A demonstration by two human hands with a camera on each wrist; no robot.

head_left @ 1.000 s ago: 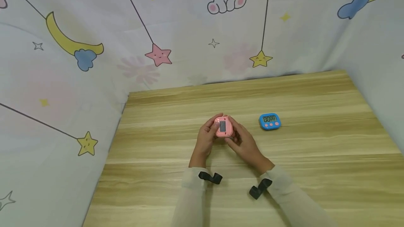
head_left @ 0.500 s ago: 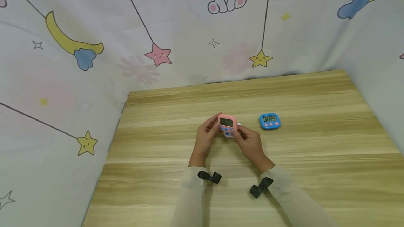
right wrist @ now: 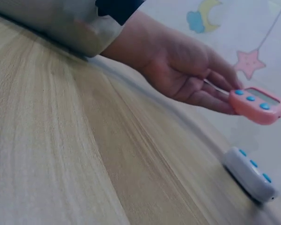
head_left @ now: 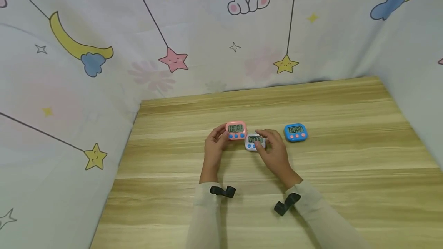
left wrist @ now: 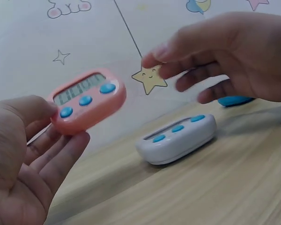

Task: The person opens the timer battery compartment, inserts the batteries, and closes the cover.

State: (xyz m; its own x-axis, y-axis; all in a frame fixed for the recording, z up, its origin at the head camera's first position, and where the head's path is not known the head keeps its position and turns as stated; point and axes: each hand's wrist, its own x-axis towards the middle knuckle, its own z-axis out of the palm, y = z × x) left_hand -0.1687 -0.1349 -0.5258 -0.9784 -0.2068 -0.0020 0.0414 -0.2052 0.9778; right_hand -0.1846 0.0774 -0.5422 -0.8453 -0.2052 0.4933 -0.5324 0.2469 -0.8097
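Observation:
My left hand [head_left: 214, 147] pinches a pink digital timer [head_left: 236, 130] by its left end, thumb in front and fingers behind. Its lit display and blue buttons face me; in the left wrist view it is raised off the table. Just right of it a white digital timer [head_left: 251, 141] with blue buttons lies face up on the table. Over that one hovers my right hand [head_left: 277, 155], fingers loosely bent and holding nothing; in the left wrist view a gap shows between the fingertips [left wrist: 161, 51] and the white timer.
A blue digital timer [head_left: 295, 133] with pink buttons lies on the wood-grain table [head_left: 346, 145], right of my right hand. Behind and beside the table hangs a white cloth [head_left: 207, 22] printed with stars and moons.
The pink timer was turned from its back to its display side between both hands. My right hand then let go, and my left hand carried it leftward, uncovering the white timer.

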